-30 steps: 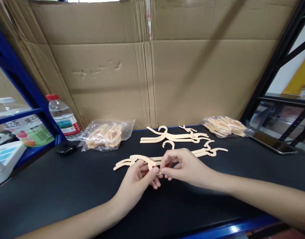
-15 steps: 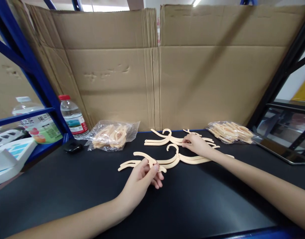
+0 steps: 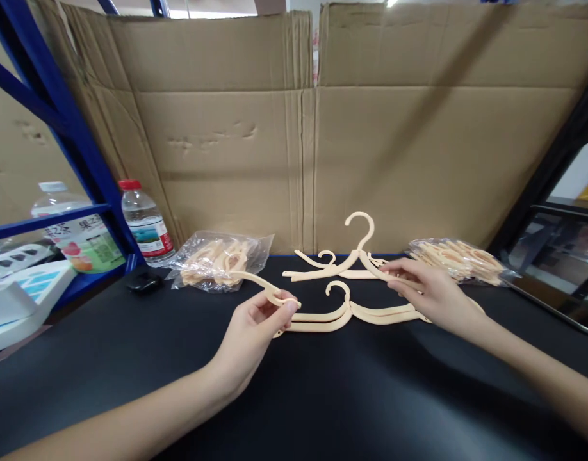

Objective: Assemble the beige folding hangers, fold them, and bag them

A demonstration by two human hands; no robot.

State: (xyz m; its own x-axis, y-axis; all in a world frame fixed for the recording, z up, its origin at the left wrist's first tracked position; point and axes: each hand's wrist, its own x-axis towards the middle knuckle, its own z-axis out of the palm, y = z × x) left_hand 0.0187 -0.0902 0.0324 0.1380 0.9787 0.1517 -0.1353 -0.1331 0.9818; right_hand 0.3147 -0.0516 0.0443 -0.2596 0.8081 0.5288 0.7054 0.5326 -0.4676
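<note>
My left hand (image 3: 253, 333) pinches a curved cream plastic hanger piece (image 3: 256, 280) between thumb and fingers, its free end pointing up and left. My right hand (image 3: 435, 294) grips one arm of a cream clothes hanger (image 3: 348, 264). That hanger is lifted and tilted, its hook upright against the cardboard. Below and between my hands, another cream hanger (image 3: 323, 326) lies flat with its hook toward the back. Its left end runs behind my left hand and its right end behind my right hand. More cream hanger parts (image 3: 306, 258) lie behind the lifted one, partly covered.
A clear bag of cream parts (image 3: 212, 262) lies at the back left, another bag (image 3: 460, 259) at the back right beside a dark tablet-like slab (image 3: 553, 298). A red-capped water bottle (image 3: 147, 224) and a black mouse (image 3: 144, 282) stand left. A cardboard wall (image 3: 227, 147) closes the back.
My right hand has lifted a hanger off the back of the table and moved right and slightly nearer. My left hand has shifted a little left, still holding the curved piece.
</note>
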